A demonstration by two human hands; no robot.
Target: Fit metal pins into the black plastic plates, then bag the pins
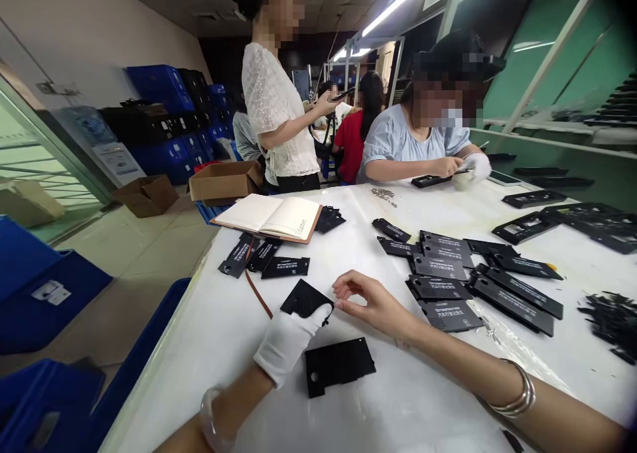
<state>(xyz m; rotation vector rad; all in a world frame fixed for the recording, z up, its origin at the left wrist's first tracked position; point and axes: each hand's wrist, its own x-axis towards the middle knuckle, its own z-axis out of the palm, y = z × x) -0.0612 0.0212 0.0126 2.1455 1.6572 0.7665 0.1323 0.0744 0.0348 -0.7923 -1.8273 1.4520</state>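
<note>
My left hand (291,339), in a white glove, holds a black plastic plate (304,298) above the white table, thumb on its near right corner. Just right of the plate is my bare right hand (359,299), its thumb and fingers curved toward each other near the plate's edge; whether anything small sits between the fingertips cannot be made out. Below the hands, a second black plate (340,367) with a round hole lies flat. Printed black covers (450,315) lie in stacks to the right, and more covers (285,267) lie by an open notebook (271,215).
Small black parts (611,323) are heaped at the right. Across the white table (398,413) a seated person (415,144) works with a black part, near small metal pieces (384,194). A standing person (279,108) holds a phone. Blue bins (44,280) stand left.
</note>
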